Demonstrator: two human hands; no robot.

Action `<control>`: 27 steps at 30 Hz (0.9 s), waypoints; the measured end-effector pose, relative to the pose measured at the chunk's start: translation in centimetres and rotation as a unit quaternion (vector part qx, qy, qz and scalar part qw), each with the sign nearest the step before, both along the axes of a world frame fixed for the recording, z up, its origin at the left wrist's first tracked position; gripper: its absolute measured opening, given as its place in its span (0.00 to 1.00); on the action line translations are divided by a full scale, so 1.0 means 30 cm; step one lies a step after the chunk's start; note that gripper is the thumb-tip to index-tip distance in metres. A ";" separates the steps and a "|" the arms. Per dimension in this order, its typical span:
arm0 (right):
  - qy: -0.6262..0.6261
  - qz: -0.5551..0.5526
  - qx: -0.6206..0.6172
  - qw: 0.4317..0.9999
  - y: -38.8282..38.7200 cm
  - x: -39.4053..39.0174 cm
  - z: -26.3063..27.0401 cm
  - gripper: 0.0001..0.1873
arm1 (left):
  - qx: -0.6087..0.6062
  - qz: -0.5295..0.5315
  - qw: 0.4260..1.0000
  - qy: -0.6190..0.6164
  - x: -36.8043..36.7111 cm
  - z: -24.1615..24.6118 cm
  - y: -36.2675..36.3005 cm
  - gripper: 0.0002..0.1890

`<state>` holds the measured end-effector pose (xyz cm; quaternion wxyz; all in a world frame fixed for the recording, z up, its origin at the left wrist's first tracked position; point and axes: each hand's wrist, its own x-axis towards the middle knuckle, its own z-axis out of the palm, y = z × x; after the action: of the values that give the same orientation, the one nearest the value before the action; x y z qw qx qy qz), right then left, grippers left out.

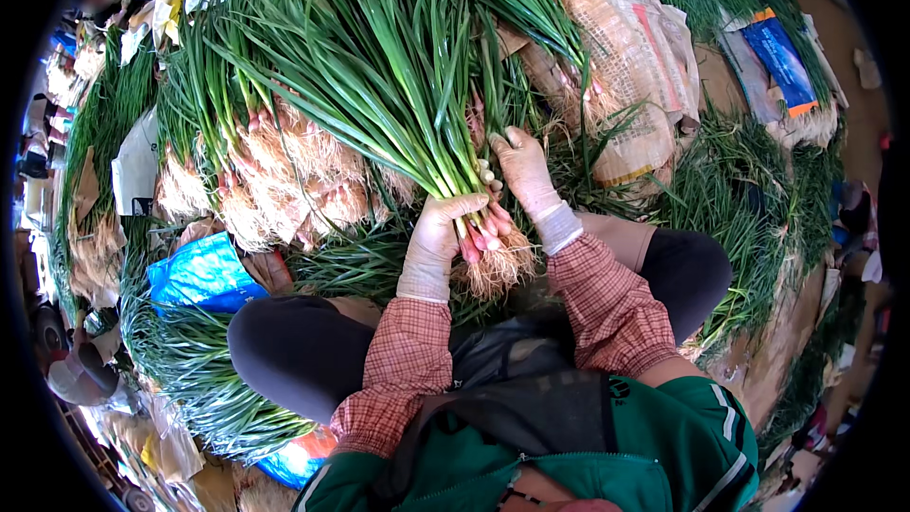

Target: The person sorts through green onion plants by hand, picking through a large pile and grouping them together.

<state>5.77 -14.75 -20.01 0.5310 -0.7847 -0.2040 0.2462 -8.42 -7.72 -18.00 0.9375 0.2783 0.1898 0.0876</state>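
My left hand [441, 224], in a thin pale glove, is closed around the lower stalks of a bunch of green onions [419, 107]. Their long green leaves fan out away from me. Pinkish bulbs and tangled roots [501, 263] hang out between my hands, close to my lap. My right hand [524, 167], gloved too, is just right of the bunch, its thumb and index finger together at a green stalk with small white bulbs beside it. Whether the fingers pinch that stalk I cannot tell.
Piled green onions [263, 171] with roots towards me lie at the left. Another bundle [590, 92] rests by a woven sack [640, 71] at the upper right. Loose green leaves [739, 206] cover the right side. A blue plastic bag [202, 274] lies beside my left knee.
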 end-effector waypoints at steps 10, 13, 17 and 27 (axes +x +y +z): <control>0.317 0.132 -0.082 0.935 -0.146 0.047 -0.187 0.09 | -0.041 0.026 0.991 -0.122 -0.010 0.045 0.009 0.32; 0.061 0.209 -0.253 0.943 -0.184 0.148 -0.016 0.19 | -0.037 0.044 0.993 -0.103 -0.010 0.046 0.006 0.36; -0.127 -0.087 -0.145 0.977 -0.073 0.482 -0.013 0.17 | -0.088 0.012 0.989 -0.119 0.023 -0.004 0.011 0.35; -0.243 -0.017 -0.058 0.968 -0.186 0.161 0.096 0.06 | -0.070 0.080 0.984 -0.142 0.036 0.006 0.008 0.30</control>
<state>10.60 -20.33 -17.13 0.4230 -0.8540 -0.2987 0.0507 -7.33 -7.48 -17.83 0.9621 0.1809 0.0816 0.1872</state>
